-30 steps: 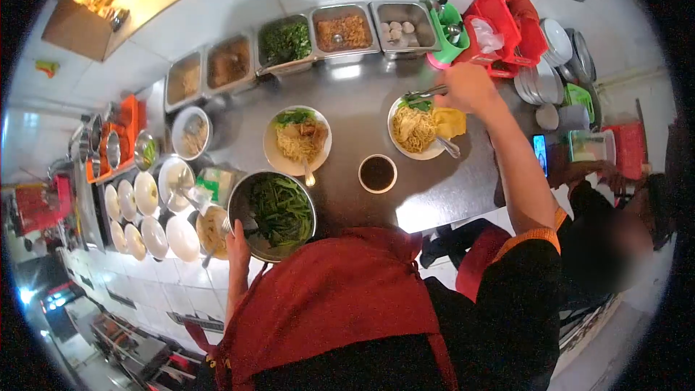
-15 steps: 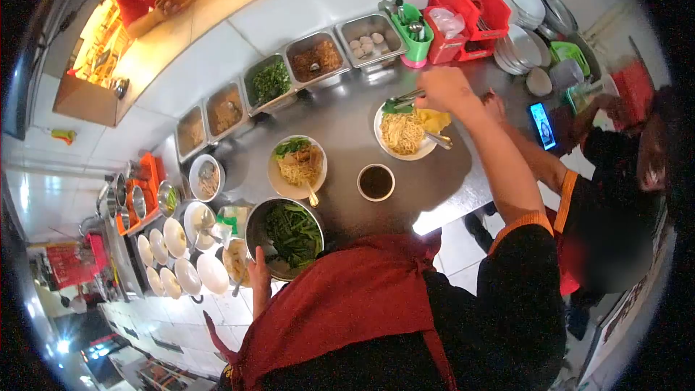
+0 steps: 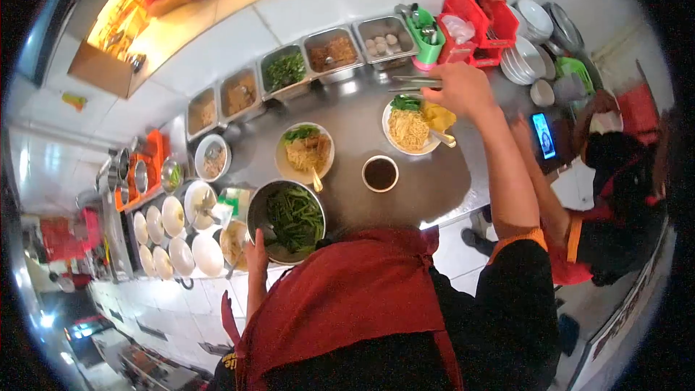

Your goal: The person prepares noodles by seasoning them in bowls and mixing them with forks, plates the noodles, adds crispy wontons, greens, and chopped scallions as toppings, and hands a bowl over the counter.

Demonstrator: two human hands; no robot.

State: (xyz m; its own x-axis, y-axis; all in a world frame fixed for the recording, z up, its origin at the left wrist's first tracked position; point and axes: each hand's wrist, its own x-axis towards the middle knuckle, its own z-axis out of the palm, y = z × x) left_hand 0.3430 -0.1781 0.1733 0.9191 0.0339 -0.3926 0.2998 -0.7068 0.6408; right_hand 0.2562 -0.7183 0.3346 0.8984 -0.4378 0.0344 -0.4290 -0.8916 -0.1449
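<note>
My right hand (image 3: 462,88) is closed around metal tongs (image 3: 416,85), whose arms point left above the far edge of a noodle bowl (image 3: 415,150). The tongs' arms are apart, and no food shows between them. Dark green leaves (image 3: 406,103) lie in that bowl beside pale noodles (image 3: 408,130), a yellow crisp piece (image 3: 439,117) and a spoon. At the near left, my left hand (image 3: 256,255) grips the side of a steel pot (image 3: 323,226) holding cooked greens (image 3: 293,213); some fingers are hidden. A second noodle bowl (image 3: 329,163) with greens, brown topping and a spoon stands between them.
A cup of dark sauce (image 3: 380,174) stands near the front. Steel trays of toppings (image 3: 284,72) line the back wall. Several white bowls (image 3: 181,255) sit at left. At right are stacked plates (image 3: 523,61), a lit phone (image 3: 543,135) and another person's arm (image 3: 539,174).
The tongs have lifted off the leaves in the right noodle bowl and spread apart; the leaves now rest there. My left hand stays at the pot. The view has shifted slightly.
</note>
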